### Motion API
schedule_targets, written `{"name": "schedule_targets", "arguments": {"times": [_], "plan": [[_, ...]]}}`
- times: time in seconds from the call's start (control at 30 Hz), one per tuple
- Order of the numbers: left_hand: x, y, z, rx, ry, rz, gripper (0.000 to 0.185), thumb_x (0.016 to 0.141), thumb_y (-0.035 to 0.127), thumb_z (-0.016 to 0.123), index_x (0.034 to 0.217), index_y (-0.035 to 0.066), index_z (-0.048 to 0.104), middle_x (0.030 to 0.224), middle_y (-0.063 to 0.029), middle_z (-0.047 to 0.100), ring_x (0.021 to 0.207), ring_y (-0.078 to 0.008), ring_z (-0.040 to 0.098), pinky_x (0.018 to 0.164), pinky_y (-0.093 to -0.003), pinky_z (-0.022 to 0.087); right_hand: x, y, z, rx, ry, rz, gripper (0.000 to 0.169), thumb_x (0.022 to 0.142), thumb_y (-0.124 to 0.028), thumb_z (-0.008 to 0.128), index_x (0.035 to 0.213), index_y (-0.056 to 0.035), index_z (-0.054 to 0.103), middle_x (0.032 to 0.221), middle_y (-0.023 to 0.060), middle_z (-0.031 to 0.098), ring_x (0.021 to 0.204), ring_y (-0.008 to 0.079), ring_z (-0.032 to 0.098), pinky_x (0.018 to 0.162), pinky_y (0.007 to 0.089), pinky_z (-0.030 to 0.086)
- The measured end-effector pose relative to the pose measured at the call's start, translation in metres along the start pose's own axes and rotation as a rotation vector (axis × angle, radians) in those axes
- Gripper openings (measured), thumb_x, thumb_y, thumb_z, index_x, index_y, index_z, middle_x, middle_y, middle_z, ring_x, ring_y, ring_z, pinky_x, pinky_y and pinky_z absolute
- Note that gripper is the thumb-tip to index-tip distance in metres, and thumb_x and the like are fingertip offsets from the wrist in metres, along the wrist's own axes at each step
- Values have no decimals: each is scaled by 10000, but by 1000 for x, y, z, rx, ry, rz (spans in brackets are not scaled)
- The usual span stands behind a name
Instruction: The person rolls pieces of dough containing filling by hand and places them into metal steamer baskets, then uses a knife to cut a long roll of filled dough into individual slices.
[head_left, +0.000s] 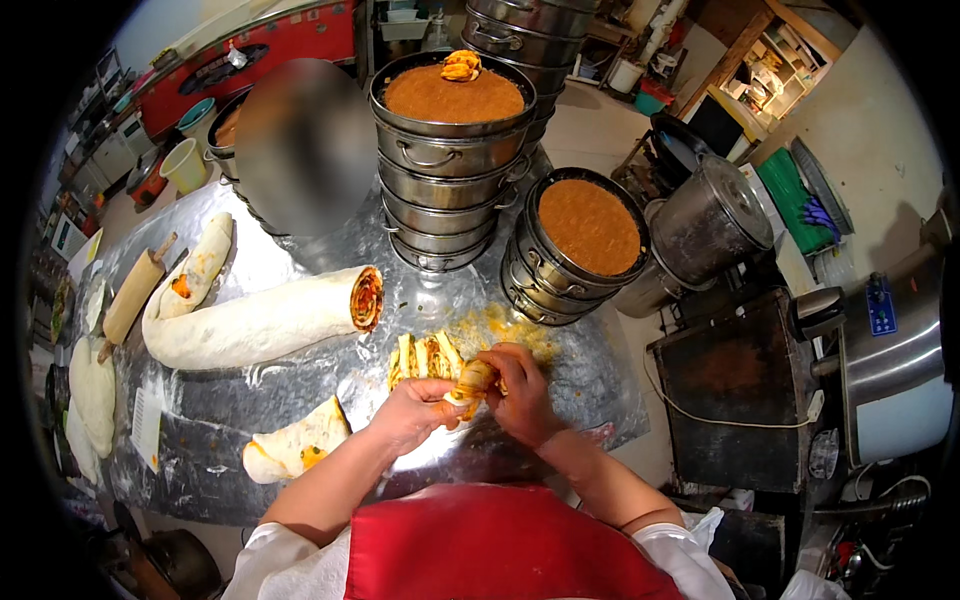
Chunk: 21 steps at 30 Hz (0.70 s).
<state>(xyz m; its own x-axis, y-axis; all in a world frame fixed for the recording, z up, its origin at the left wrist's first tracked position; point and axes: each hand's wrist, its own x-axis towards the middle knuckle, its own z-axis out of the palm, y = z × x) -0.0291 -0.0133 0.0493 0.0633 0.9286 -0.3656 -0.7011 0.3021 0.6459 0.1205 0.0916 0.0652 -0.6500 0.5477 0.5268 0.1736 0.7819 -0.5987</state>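
Both hands meet over the near part of a floured metal table (217, 405). Between the fingers of my left hand (411, 412) and my right hand (523, 394) is a twisted piece of layered, orange-filled dough (474, 382). Just beyond it lie several cut slices of filled dough (424, 356), partly covered by the hands. A long filled dough roll (259, 322) curves across the table, its cut end showing red-orange layers. To the left of my left forearm rests a shorter dough piece (296, 444). One shaped roll (460, 66) sits on the brown liner of a tall steamer stack (454, 172).
A lower steamer stack (577, 240) with a brown liner stands at the right table edge. Further steamers (525, 30) rise behind. Left lie a rolling pin (135, 296) and plain dough (94, 397). A lidded metal pot (709, 217) stands right. A blurred patch hides the far left.
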Motion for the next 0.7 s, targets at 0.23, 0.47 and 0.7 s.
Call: {"name": "schedule_targets", "arguments": {"times": [0.23, 0.47, 0.7], "plan": [[3, -3, 23, 167, 210, 272, 171, 742, -4, 640, 905, -28, 593, 850, -69, 608, 687, -102, 575, 608, -209, 465, 3, 6, 11, 396, -129, 235, 496, 648, 96, 589, 1120, -19, 494, 1054, 89, 490, 944, 208, 532, 783, 293, 464], [8, -13, 18, 653, 416, 646, 179, 678, -34, 624, 847, -11, 572, 889, -30, 549, 730, -83, 531, 626, -209, 433, 13, -18, 4, 645, -156, 459, 461, 694, -46, 670, 1110, 29, 487, 1070, 104, 492, 978, 176, 522, 816, 268, 443], [9, -9, 23, 428, 361, 655, 228, 683, -52, 629, 898, 0, 572, 875, -68, 556, 687, -101, 567, 626, -224, 472, 9, 0, 5, 593, -213, 445, 461, 706, -23, 679, 1120, -7, 477, 1076, 37, 482, 969, 108, 495, 823, 247, 438]]}}
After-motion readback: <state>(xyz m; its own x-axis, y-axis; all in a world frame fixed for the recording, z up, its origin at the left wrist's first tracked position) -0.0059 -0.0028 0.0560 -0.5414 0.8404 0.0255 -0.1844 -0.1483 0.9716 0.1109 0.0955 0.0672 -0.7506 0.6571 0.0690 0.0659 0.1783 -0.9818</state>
